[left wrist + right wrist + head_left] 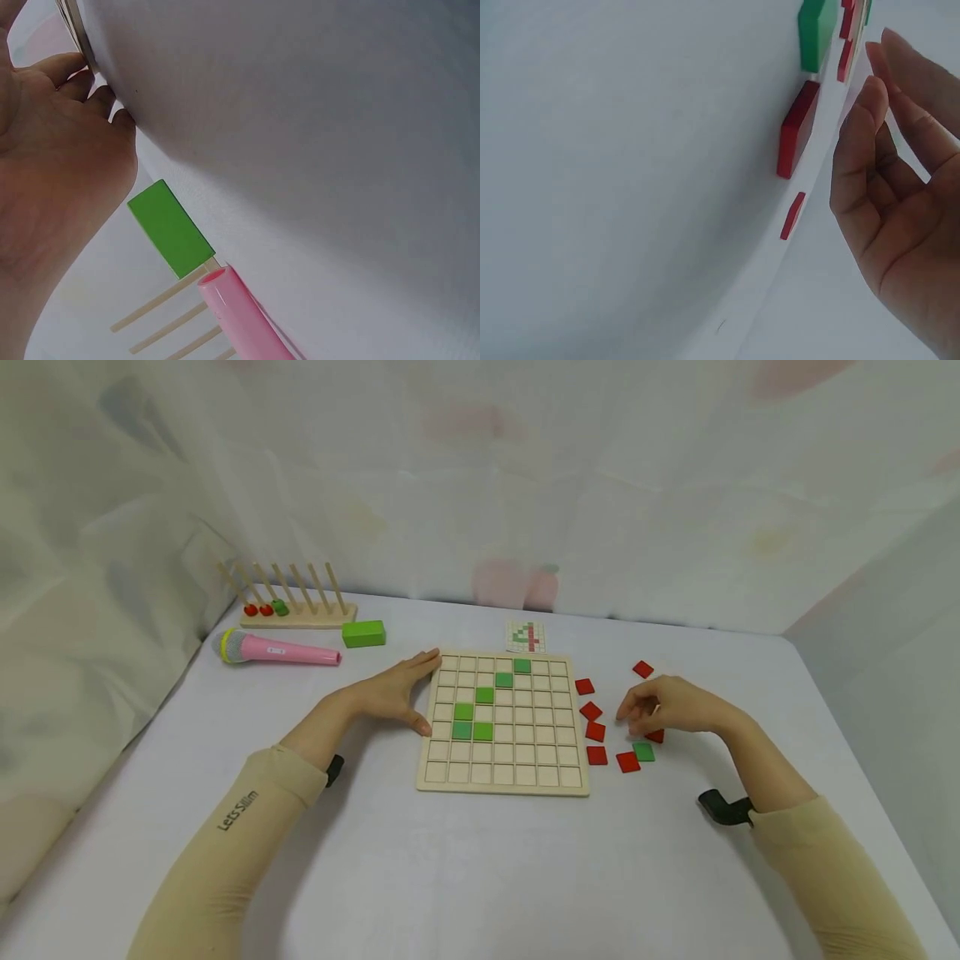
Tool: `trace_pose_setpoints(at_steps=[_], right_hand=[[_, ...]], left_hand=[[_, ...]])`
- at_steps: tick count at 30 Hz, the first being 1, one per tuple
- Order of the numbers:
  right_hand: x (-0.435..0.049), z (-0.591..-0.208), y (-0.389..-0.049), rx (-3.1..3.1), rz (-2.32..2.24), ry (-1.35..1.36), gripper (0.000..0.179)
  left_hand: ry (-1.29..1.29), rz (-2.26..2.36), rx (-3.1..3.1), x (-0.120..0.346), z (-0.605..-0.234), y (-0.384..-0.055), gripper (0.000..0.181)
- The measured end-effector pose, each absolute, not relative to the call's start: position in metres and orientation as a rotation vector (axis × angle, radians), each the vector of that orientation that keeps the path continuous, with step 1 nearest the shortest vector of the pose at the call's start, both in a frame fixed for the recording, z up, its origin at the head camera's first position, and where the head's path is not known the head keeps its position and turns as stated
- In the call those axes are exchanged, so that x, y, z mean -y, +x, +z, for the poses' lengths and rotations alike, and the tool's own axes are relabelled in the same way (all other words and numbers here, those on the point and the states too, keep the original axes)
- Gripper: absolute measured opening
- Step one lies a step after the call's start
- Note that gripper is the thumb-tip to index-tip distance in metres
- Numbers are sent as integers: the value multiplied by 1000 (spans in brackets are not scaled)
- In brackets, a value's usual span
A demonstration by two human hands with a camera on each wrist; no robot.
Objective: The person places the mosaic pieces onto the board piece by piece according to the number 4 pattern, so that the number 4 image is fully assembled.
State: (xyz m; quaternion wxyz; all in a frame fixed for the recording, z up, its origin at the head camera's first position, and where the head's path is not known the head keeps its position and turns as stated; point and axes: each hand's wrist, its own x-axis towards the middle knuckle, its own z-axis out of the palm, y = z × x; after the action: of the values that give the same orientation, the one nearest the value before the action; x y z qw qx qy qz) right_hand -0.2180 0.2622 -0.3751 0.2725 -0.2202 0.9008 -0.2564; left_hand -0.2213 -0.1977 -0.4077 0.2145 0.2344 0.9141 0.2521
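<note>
A square wooden grid board (503, 781) lies mid-table with several green tiles (483, 695) in its cells, some in a rising diagonal. My left hand (390, 695) rests at the board's left edge, thumb and fingers spread along it. In the left wrist view, the fingertips of the left hand (67, 142) meet the board's side. To the right of the board, my right hand (671, 703) hovers over loose red tiles (628, 762) and one loose green tile (643, 752). Its fingers are loosely bent; in the right wrist view nothing shows between the fingertips of the right hand (900, 172).
Behind the board lies a small pattern card (526, 637) with green and red squares. At the back left stand a peg rack (300, 620) with a few beads, a green block (363, 633) and a pink toy microphone (288, 652). Draped cloth surrounds the table's back and sides.
</note>
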Motion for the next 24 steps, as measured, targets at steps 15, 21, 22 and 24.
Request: trace_pose_setpoints(at_steps=[15,21,22,24], right_hand=[[-274,-381,-209,-2247,-736,-644,27],[-274,-383,-210,-2274,-695,-662,25],[-273,-384,-210,-2280,-683,-664,25],[-272,-385,-211,-2294,-657,-667,26]], left_hand=[[646,698,-2531,197,-408,-221,128],[652,698,-2535,198,-408,-221,128],[655,698,-2535,198,-408,-221,129],[663,700,-2535,198,-407,-221,129]])
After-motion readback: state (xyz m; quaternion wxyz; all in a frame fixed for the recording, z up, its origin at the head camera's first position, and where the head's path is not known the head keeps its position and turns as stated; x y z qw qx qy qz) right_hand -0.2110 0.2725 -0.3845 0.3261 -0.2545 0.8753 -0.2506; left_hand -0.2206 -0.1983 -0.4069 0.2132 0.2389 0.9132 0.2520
